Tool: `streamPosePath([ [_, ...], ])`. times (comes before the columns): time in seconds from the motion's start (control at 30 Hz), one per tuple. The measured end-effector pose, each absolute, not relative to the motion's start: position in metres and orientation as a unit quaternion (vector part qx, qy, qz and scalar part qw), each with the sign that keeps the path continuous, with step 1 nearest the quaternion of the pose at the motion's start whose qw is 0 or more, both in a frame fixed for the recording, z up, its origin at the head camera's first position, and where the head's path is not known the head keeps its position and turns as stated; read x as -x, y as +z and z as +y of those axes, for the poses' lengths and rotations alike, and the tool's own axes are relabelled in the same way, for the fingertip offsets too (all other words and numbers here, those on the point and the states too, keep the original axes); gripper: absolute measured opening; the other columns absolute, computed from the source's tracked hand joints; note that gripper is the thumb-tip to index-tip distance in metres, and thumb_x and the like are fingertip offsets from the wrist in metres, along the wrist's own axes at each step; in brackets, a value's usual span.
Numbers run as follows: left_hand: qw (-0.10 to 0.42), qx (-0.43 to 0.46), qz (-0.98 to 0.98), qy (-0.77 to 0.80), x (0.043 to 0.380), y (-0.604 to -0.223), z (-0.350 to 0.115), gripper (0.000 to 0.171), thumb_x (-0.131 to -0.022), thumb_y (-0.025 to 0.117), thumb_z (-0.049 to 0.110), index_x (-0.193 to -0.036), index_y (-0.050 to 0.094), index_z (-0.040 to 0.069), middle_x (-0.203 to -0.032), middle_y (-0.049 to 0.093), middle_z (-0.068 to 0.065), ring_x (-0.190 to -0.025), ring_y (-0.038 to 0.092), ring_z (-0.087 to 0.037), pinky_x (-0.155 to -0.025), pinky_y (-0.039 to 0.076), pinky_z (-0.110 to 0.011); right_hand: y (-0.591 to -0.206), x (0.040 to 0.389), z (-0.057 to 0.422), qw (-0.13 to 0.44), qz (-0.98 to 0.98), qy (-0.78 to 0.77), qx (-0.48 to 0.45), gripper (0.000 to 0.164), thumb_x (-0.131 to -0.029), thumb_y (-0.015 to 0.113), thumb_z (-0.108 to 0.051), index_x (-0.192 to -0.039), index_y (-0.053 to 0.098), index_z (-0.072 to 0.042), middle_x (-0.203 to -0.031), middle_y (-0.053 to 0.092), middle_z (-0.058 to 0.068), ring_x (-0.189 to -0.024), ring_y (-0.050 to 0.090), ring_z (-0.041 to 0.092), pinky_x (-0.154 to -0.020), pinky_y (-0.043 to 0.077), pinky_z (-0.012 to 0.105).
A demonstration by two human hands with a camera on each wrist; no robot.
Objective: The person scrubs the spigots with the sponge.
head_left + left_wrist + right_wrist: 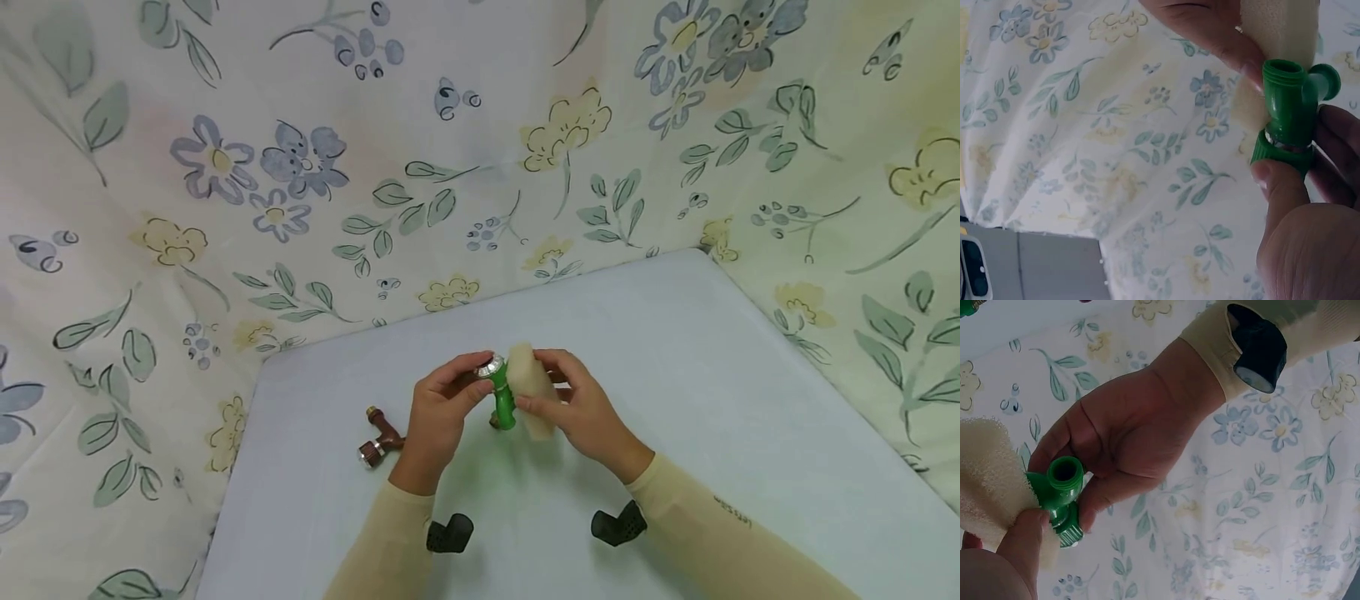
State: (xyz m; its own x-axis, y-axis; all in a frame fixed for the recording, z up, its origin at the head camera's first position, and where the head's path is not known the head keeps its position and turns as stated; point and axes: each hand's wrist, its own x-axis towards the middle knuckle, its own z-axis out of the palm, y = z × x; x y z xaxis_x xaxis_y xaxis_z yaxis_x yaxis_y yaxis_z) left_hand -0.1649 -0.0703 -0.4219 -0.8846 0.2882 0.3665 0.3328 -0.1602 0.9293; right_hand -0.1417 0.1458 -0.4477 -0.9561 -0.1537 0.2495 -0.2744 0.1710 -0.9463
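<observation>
My left hand [441,410] grips a green tap [504,407] by its round knob end, thumb on one side and fingers on the other. In the left wrist view the green tap [1291,106] tilts with its round open end upward and the ribbed knob under the thumb. A pale cream sponge [527,375] is pinched between the thumb and fingers of my right hand [581,408]. The sponge lies right against the tap's side, also in the right wrist view, where the sponge [991,481] covers part of the tap [1063,490].
A brown tap [386,435] with a brass-coloured end and a silver-rimmed knob lies on the white table [690,400], just left of my left wrist. Flower-patterned cloth [465,192] hangs behind and along the sides. Black wrist mounts [618,525] stick out from both sleeves.
</observation>
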Motion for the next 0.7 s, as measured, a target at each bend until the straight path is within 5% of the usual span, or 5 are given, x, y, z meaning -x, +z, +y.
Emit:
streamPosePath([
  [0.27, 0.013, 0.248, -0.634, -0.732, 0.166, -0.424, -0.069, 0.034, -0.088, 0.067, 0.000, -0.122, 0.065, 0.005, -0.120, 0.060, -0.018, -0.102, 0.059, -0.035, -0.085, 0.053, -0.041, -0.455, 0.143, 0.149, 0.033, -0.762, 0.639, -0.095, 0.057, -0.085, 0.072, -0.044, -0.134, 0.046, -0.029, -0.122, 0.050, -0.001, -0.109, 0.047, 0.024, -0.086, 0.045, 0.046],
  [0.7, 0.042, 0.200, -0.642, -0.739, 0.172, -0.433, -0.068, 0.032, -0.089, 0.068, 0.006, -0.121, 0.066, 0.005, -0.111, 0.062, -0.018, -0.093, 0.062, -0.032, -0.083, 0.054, -0.045, -0.453, 0.132, 0.136, 0.001, -0.736, 0.656, -0.169, 0.053, -0.087, 0.072, -0.033, -0.133, 0.046, -0.031, -0.122, 0.053, -0.002, -0.110, 0.049, 0.026, -0.086, 0.048, 0.048],
])
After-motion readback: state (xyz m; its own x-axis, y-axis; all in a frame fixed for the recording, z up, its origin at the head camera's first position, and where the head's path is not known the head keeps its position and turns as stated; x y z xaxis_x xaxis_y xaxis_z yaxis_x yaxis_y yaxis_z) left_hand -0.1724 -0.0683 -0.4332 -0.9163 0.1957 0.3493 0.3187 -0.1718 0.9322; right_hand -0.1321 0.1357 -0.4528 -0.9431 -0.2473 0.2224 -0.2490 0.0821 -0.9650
